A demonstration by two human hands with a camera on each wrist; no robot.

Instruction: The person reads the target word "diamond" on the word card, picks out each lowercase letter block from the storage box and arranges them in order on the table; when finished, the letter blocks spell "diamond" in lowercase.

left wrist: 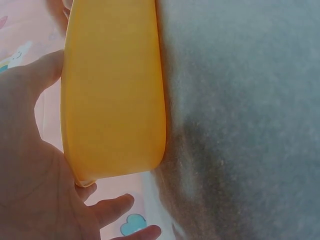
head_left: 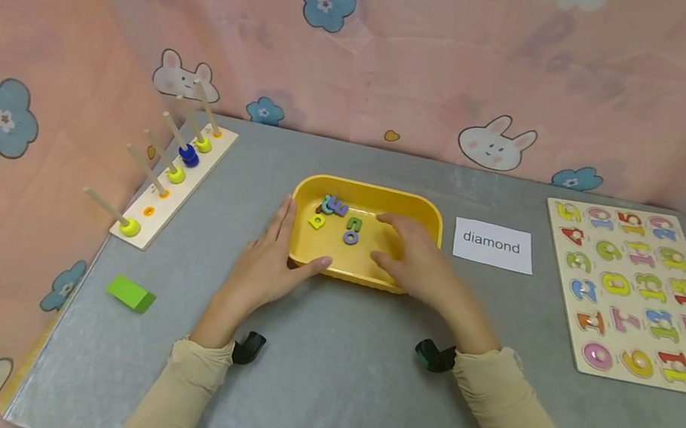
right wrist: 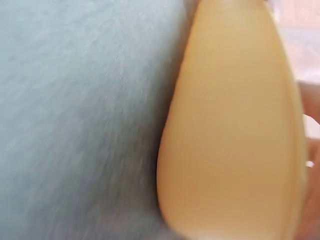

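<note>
The grey table [head_left: 321, 378], its surface dull and faintly mottled, has a green block [head_left: 131, 294] with flat faces at its near left. Your left hand [head_left: 264, 269] is outstretched, steadying the tray's near left corner, thumb over the near rim. Your right hand [head_left: 421, 258] is loosely bent above the tray's right part, thumb and fingers apart, grasping nothing that shows. The smooth yellow plastic tray [head_left: 352, 277], round-cornered, sits mid-table between them. The work looks early: the small letters you can see, including a purple ring-shaped one [head_left: 350, 237] and a green arch [head_left: 353, 224], lie loose in its left half and middle, all yet to be lifted out. Right of the tray lies a flat white card [head_left: 493, 245] printed "diamond"; farther right, a number board [head_left: 624, 340] with knobbed pieces. Far left stands a pale peg board [head_left: 193, 174] with yellow and blue rings, before a creased pink curtain [head_left: 393, 85].
</note>
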